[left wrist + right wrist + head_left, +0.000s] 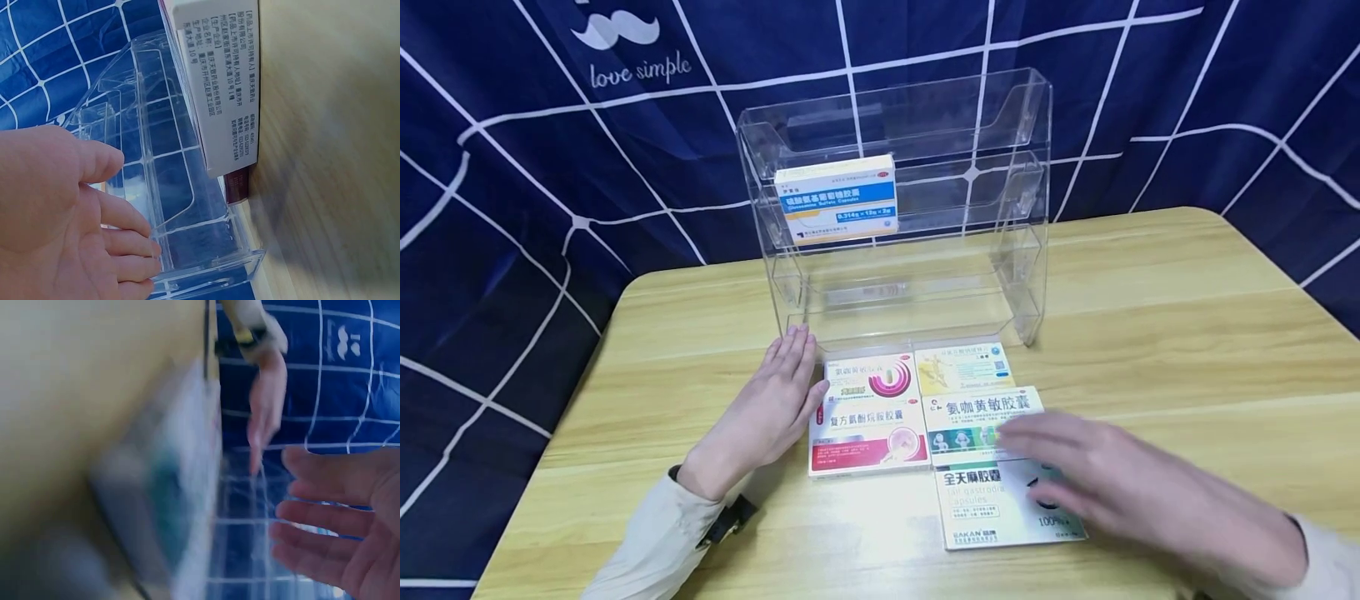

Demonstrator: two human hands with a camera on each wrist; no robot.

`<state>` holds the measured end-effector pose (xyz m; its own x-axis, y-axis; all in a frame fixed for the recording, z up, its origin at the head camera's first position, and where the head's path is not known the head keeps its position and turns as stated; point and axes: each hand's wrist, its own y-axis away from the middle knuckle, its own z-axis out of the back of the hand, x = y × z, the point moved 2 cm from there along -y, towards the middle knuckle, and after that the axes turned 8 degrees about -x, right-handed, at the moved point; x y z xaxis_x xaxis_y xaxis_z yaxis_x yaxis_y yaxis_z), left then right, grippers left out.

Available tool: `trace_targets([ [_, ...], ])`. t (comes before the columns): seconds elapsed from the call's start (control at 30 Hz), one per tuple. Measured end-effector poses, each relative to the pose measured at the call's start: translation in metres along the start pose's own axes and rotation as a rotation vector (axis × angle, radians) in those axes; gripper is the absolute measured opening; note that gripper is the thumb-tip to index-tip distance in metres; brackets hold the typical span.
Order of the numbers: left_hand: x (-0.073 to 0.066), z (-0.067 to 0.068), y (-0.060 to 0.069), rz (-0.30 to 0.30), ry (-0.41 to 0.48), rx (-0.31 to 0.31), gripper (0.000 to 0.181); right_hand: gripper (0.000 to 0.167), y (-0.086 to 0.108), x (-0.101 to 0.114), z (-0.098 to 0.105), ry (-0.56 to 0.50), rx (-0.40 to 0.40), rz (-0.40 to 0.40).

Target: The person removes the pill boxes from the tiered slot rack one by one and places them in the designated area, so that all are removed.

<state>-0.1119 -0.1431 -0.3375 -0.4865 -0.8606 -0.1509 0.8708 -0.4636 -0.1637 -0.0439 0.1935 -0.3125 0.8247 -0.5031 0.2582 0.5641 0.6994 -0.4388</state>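
Note:
My left hand lies with straight fingers beside the red-and-white medicine box, fingertips by the front left corner of a clear acrylic display rack. Behind the red-and-white box is a white one with a pink swirl. My right hand, blurred in the head view, hovers over a green-and-white medicine box and a white gastrodia capsule box; contact cannot be told. Its fingers look loosely extended in the right wrist view. A yellow-and-white box lies nearest the rack on the right.
On an upper tier of the rack, at its left, stands a blue-and-white glucosamine box. The rack is on a wooden table, and a dark blue curtain with white lines hangs behind.

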Motion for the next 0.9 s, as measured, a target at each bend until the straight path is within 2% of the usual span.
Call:
trace_targets([
  [0.1, 0.0, 0.0, -0.001, -0.004, -0.004, 0.004, 0.063, 0.038, -0.03, -0.02, 0.016, -0.061, -0.117, 0.017],
  [0.2, 0.0, 0.0, -0.001, -0.007, -0.006, 0.001, 0.063, 0.04, -0.063, -0.039, 0.029, -0.104, -0.196, -0.035],
  [0.33, 0.001, 0.0, 0.0, -0.003, -0.003, -0.003, 0.063, 0.036, -0.106, -0.058, 0.036, -0.168, -0.241, -0.217],
  [0.47, 0.002, -0.001, 0.002, -0.003, -0.004, -0.014, 0.063, 0.034, -0.142, -0.074, 0.032, -0.283, -0.294, -0.411],
  [0.53, 0.002, -0.001, 0.002, -0.004, -0.006, -0.02, 0.063, 0.036, -0.157, -0.082, 0.027, -0.304, -0.322, -0.478],
  [0.63, 0.002, -0.002, 0.002, -0.007, -0.005, -0.023, 0.063, 0.039, -0.175, -0.092, 0.021, -0.314, -0.361, -0.528],
  [0.9, 0.002, -0.002, 0.001, 0.001, -0.001, -0.019, 0.063, 0.039, -0.21, -0.102, 0.012, -0.359, -0.381, -0.573],
])
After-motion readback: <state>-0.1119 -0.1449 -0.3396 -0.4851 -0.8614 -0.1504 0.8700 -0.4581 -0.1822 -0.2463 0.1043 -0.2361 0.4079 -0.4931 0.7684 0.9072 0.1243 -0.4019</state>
